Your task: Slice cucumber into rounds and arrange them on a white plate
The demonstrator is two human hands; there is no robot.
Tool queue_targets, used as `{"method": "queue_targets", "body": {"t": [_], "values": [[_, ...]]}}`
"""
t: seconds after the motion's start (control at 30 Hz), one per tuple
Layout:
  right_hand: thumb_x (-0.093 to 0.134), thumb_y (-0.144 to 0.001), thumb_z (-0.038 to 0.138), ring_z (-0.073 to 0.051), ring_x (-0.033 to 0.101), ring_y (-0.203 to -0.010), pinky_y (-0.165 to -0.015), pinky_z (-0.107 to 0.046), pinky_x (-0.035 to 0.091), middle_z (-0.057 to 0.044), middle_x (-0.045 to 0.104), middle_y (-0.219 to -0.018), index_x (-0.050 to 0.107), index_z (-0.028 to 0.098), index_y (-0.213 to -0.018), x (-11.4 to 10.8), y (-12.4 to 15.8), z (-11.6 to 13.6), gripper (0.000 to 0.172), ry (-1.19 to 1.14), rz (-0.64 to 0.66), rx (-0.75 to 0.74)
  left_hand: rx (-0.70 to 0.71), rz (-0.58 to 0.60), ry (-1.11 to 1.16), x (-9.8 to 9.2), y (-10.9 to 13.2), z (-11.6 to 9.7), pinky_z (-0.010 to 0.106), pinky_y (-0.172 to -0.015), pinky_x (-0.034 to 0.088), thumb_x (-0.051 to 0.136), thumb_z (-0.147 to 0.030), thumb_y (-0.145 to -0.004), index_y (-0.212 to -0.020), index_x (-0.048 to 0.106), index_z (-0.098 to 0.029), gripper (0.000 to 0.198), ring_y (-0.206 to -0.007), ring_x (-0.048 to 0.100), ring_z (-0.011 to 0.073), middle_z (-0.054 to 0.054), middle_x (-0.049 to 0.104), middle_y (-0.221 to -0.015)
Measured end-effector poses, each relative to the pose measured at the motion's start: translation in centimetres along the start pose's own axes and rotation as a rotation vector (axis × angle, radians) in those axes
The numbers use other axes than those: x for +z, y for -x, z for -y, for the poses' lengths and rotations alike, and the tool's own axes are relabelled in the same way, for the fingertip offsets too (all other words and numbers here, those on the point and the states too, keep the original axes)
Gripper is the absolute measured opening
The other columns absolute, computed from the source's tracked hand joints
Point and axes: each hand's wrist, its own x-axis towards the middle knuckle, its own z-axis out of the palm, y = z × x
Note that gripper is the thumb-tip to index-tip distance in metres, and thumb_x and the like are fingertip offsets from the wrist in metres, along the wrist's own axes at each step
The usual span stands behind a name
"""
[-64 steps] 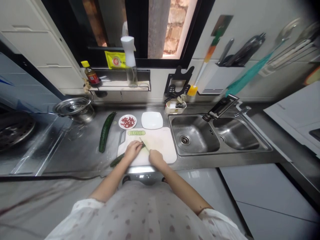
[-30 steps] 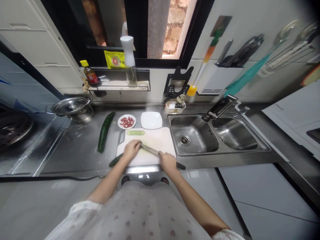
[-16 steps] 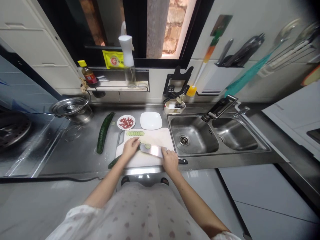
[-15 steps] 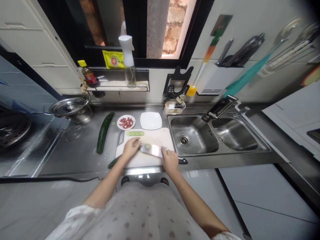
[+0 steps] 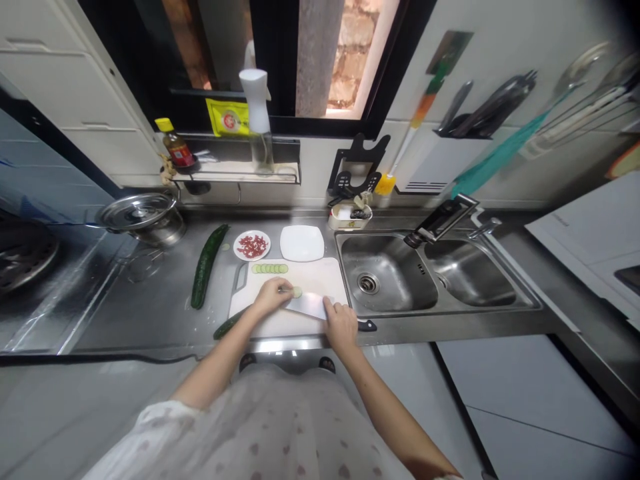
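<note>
My right hand (image 5: 340, 325) is closed round the handle of a cleaver (image 5: 311, 305), whose broad blade lies flat over the white cutting board (image 5: 327, 275). A cucumber slice (image 5: 297, 292) rests at the blade's far edge. My left hand (image 5: 271, 297) is curled, its fingertips at that slice and the blade tip. Beneath this hand lies the cut cucumber (image 5: 227, 324), its dark end sticking out over the board's near left edge. A row of several slices (image 5: 270, 269) sits along the board's far edge.
A whole cucumber (image 5: 205, 264) lies left of the board. Behind it stand a small plate of red chilli pieces (image 5: 251, 245) and a bare white plate (image 5: 302, 243). A double sink (image 5: 430, 277) is to the right, a lidded pot (image 5: 140, 217) at far left.
The cleaver stopped cutting upright, swung to the right and now lies flat with a slice on it. My left hand shifted its fingertips onto that slice.
</note>
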Motion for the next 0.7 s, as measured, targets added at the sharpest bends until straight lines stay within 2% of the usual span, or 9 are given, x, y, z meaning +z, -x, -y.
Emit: {"method": "queue_targets", "body": {"t": [0.27,0.43,0.7], "values": [[0.055,-0.085,0.022,-0.024,0.051,-0.090,-0.077,-0.033,0.029,-0.011,0.062,-0.095,0.051,0.019,-0.134,-0.1,0.4,-0.8,0.050,0.031,0.053,0.055,-0.220,-0.096,0.040,0.8,-2.7,1.2,0.025,-0.064,0.045,0.064,-0.036,-0.077,-0.081,0.069,-0.016,0.021,-0.068,0.063,0.0155,0.002,0.070,-0.074],[0.056,-0.084,0.022,-0.023,0.054,-0.090,-0.077,-0.032,0.030,-0.010,0.063,-0.096,0.052,0.020,-0.133,0.0,0.8,-1.5,0.049,0.036,0.065,0.077,-0.305,-0.164,-0.089,0.9,-5.1,2.3,0.024,-0.065,0.044,0.063,-0.025,-0.076,-0.080,0.069,-0.017,0.011,-0.073,0.063,0.0167,0.004,0.072,-0.080],[0.056,-0.083,0.020,-0.023,0.055,-0.089,-0.077,-0.032,0.032,-0.009,0.064,-0.093,0.054,0.020,-0.131,0.3,1.2,-2.2,0.048,0.024,0.064,0.110,-0.317,-0.166,-0.342,0.9,-7.8,2.9,0.028,-0.068,0.044,0.054,-0.025,-0.083,-0.078,0.068,-0.017,0.017,-0.078,0.063,0.0209,0.009,0.071,-0.084]]}}
